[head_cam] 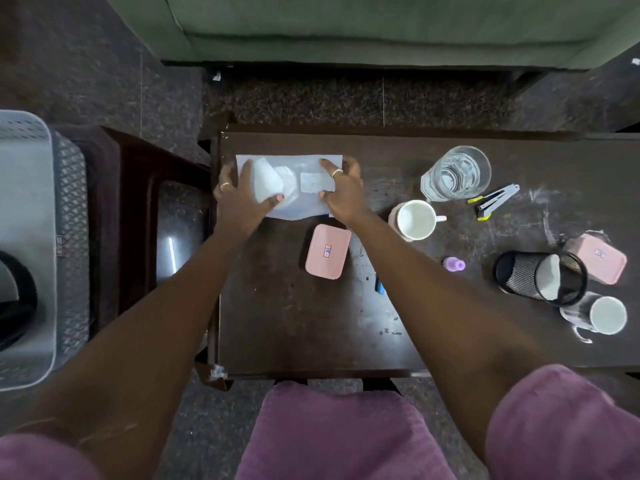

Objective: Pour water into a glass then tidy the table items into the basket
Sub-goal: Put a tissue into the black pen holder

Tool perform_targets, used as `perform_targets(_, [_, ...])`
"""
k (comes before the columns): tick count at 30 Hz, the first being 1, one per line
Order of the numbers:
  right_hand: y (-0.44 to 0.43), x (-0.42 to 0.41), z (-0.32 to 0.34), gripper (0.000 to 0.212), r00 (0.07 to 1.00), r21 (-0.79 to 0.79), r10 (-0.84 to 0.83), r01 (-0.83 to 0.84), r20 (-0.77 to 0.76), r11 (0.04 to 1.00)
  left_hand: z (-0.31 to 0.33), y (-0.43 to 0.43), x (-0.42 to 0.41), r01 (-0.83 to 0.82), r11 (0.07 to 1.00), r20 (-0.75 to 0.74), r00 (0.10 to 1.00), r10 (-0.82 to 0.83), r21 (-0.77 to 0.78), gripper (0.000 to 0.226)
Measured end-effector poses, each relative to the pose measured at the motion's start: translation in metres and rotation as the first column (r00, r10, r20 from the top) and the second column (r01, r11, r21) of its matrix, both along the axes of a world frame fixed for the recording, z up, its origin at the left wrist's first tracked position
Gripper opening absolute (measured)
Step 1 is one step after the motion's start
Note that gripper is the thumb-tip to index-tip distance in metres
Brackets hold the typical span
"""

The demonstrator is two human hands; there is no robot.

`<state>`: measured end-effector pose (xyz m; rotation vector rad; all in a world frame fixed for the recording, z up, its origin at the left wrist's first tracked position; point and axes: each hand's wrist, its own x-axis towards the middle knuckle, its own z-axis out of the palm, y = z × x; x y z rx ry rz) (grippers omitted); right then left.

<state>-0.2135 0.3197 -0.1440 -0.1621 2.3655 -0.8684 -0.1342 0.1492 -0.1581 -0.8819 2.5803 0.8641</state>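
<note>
Gripping the clear pouch (294,188) at the table's (311,323) far-left corner, you have your left hand (239,199) closed on its left side, thumb on top, and your right hand (341,192) pinching its right edge between thumb and fingers. The glass (457,173) already holds water, so this looks like the tidying stage. Lift both sides evenly so the soft pouch does not sag or spill its contents, and clear the pink box (327,251) just beside it. The basket (27,251) waits well off to your left; carry the pouch level over the gap.
</note>
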Motion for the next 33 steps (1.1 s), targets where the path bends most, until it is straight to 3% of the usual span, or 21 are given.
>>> perform_targets(3, [0.000, 0.005, -0.017, 0.051, 0.999, 0.131, 0.023, -0.018, -0.039, 0.991, -0.015, 0.007, 0.010, 0.096, 0.992, 0.148, 0.985, -0.083, -0.079, 0.079])
perform_targets(6, [0.004, 0.011, -0.018, 0.051, 0.996, 0.117, 0.023, -0.014, -0.082, 0.993, -0.015, 0.019, 0.013, 0.053, 0.988, 0.129, 0.991, -0.034, -0.147, 0.078])
perform_targets(11, [0.027, 0.020, -0.002, 0.040, 0.959, -0.111, -0.112, 0.086, -0.258, 0.990, 0.014, 0.062, -0.009, 0.093, 0.979, -0.191, 0.973, -0.128, -0.183, 0.062])
perform_targets(17, [0.103, 0.032, 0.039, 0.026, 0.824, -0.201, -0.249, 0.167, -0.509, 0.965, 0.054, 0.175, -0.038, 0.236, 0.971, -0.549, 0.806, -0.219, -0.040, 0.043])
perform_targets(21, [0.186, 0.033, 0.059, 0.037, 0.800, -0.179, -0.472, 0.437, -0.371, 0.881, 0.075, 0.261, -0.049, 0.433, 0.901, -0.611, 0.718, -0.333, 0.017, 0.039])
perform_targets(25, [0.274, 0.037, 0.061, 0.049, 0.811, 0.257, -0.385, 0.525, -0.440, 0.811, 0.078, 0.337, -0.064, 0.636, 0.772, -0.526, 0.661, -0.535, 0.015, 0.045])
perform_targets(28, [0.311, 0.040, 0.056, 0.079, 0.897, 0.455, -0.346, 0.439, -0.277, 0.775, 0.062, 0.374, -0.084, 0.689, 0.725, -0.347, 0.682, -0.644, 0.008, 0.054])
perform_targets(31, [0.325, 0.044, 0.048, 0.096, 0.961, 0.480, -0.271, 0.265, -0.058, 0.836, 0.039, 0.392, -0.105, 0.659, 0.752, -0.160, 0.738, -0.655, -0.039, 0.058])
perform_targets(33, [0.332, 0.044, 0.043, 0.092, 0.968, 0.456, -0.249, 0.241, -0.044, 0.857, 0.025, 0.400, -0.117, 0.612, 0.786, -0.068, 0.784, -0.618, -0.084, 0.056])
